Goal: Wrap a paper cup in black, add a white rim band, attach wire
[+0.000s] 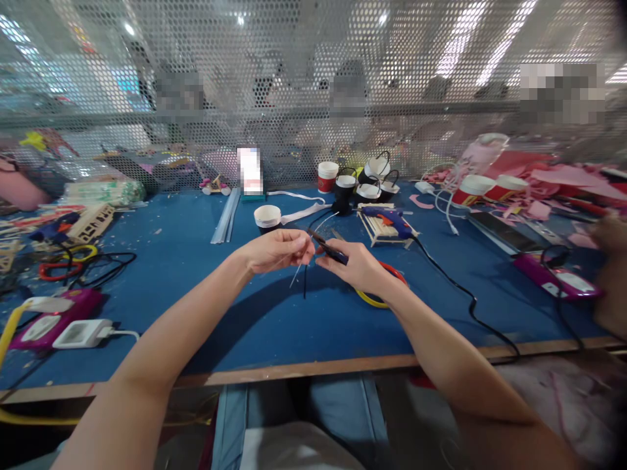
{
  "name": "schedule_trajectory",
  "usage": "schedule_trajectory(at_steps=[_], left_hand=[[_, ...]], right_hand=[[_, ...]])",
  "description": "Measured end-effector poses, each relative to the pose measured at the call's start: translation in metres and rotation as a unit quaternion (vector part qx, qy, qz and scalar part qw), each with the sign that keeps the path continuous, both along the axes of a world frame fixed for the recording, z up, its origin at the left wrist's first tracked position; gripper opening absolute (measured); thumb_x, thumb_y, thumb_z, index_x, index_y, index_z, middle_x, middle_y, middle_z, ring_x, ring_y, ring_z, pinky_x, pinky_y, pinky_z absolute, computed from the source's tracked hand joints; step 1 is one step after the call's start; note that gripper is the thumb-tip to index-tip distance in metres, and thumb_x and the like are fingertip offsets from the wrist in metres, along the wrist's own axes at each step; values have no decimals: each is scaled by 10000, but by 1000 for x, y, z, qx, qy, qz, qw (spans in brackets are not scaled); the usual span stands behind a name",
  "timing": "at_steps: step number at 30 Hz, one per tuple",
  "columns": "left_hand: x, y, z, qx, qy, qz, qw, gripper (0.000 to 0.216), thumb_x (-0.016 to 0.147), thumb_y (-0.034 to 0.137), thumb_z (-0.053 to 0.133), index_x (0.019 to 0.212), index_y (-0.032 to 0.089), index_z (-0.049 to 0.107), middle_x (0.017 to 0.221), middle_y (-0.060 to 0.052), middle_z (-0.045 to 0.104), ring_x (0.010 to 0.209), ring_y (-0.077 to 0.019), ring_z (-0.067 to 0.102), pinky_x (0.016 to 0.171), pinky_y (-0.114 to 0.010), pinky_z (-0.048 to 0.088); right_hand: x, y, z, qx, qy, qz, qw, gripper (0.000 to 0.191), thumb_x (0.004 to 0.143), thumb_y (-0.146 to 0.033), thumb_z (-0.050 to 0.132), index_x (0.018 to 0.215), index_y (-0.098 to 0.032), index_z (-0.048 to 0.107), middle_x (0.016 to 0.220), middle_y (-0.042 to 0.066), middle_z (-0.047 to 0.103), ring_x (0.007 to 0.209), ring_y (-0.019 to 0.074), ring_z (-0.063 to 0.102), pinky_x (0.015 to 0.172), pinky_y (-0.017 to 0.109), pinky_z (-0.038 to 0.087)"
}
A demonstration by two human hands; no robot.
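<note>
My left hand [283, 250] is pinched around a thin, pale wire-like strand, whose lower end [294, 277] hangs below the fingers. My right hand [353, 264] is wrapped around a dark, pliers-like hand tool [335, 253], its narrow jaws pointing up and left beside my left fingertips. A thin black strand [305, 284] hangs below, between the hands; its upper part is hidden. Behind my left hand stands a white-rimmed dark paper cup [268, 215]. Yellow and red loops [371, 299] lie partly under my right hand.
A blue glue gun [392, 220] rests on a wooden-stick rack [376, 233]. Several handled cups [345, 185] stand behind, near a lit phone [251, 171]. Clear strips [226, 219] lie left. Purple power strips [57, 316] and cords flank the blue table. Another person's arm [611, 274] is at right.
</note>
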State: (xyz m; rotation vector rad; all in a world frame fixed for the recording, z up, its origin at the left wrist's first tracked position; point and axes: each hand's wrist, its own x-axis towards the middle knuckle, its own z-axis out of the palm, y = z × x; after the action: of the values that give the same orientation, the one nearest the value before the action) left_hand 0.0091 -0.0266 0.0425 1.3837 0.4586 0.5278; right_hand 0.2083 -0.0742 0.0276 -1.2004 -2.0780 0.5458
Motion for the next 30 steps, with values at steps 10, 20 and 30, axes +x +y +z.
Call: schedule_trajectory(at_steps=[10,20,30], left_hand=[[7,-26,28,524,330,271,737,174,764,240,535,628,138,572,603,-31,539,626,-134,470,639,-292,358],[-6,1,11,95,69,9,993,287,769,431,558,754,145,552,721,-25,579,663,-92,517,646,-242,402],[9,-27,26,522,379,270,715,208,775,279,522,630,141,579,618,-55,579,654,-176,528,685,-346,375]], right_hand=[[-3,5,-7,17,-79,-83,993,221,809,-372,525,835,-171,613,768,53,650,671,168,563,608,270,380],[0,2,-5,6,3,-19,1000,269,813,-427,514,875,-187,618,796,26,657,706,149,566,642,250,401],[-6,6,-9,19,-109,-102,989,222,820,-349,515,874,-159,616,827,85,669,757,214,600,672,301,397]])
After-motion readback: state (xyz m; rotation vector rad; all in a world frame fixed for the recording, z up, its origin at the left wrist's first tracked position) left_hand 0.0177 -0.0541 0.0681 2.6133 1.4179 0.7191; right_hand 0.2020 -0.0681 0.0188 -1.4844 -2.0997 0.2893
